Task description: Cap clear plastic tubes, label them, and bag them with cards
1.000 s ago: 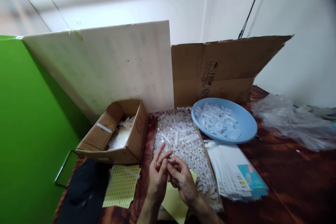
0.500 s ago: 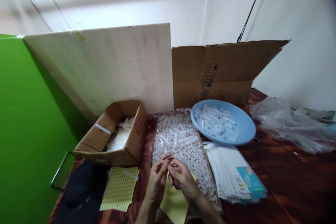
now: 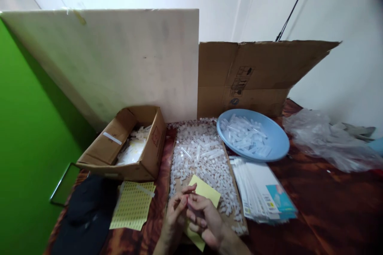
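My left hand and my right hand meet at the fingertips low in the middle of the view, pinching what looks like a small clear tube; it is too small to see sharply. Under them lies a plain yellow sheet on a flat cardboard tray heaped with several small clear plastic tubes. A yellow sheet of small stickers lies just left of my left hand.
A blue bowl with more tubes stands at the back right, a fanned stack of printed cards in front of it. An open cardboard box sits left, black cloth near it. A crumpled plastic bag lies far right. Boards stand behind.
Both hands have drawn back toward me and lower, fingers now closed together; the left forefinger is no longer raised. The view has shifted, and more of the yellow sheet shows beyond the fingers.
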Available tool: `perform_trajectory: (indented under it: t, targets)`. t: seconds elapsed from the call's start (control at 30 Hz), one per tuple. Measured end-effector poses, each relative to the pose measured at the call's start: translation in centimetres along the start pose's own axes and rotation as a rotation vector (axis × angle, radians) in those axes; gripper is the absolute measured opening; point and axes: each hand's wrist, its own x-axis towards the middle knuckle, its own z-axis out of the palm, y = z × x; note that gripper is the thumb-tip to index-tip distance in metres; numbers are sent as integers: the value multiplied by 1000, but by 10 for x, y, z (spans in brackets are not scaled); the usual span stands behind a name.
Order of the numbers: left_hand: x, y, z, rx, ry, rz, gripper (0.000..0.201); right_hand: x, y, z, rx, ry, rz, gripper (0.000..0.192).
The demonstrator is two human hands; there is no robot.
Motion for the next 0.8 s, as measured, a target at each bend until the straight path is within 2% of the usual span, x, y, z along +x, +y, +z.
perform_trajectory:
  t: [0.07, 0.13, 0.2, 0.27, 0.33, 0.43, 0.53, 0.73, 0.8]
  targets:
    - [-1, 4, -1, 28, -22, -28, 30, -3, -2, -1, -10, -3, 17, 39]
    - [5, 13, 1, 134, -71, -30, 29, -4, -6, -2, -78, 23, -29, 37]
    - [20, 24, 4, 343, -123, 24, 29, -3, -13, -6, -196, 86, -138, 39]
    - [41, 33, 8, 624, -136, 142, 34, -1, -22, -10, -334, 161, -271, 43]
    - [64, 35, 13, 938, -55, 307, 39, 1, -31, -13, -483, 237, -403, 43]
    - [89, 28, 16, 1287, 65, 430, 26, -4, -44, -11, -732, 340, -580, 38]
    - [97, 18, 16, 1424, 93, 439, 15, -16, -51, -5, -903, 381, -672, 33]
    - [96, 13, 4, 1581, 128, 424, 19, -39, -58, -3, -1045, 391, -715, 34]
    - [97, 13, 0, 1609, 147, 418, 26, -42, -59, -5, -1098, 408, -732, 34]
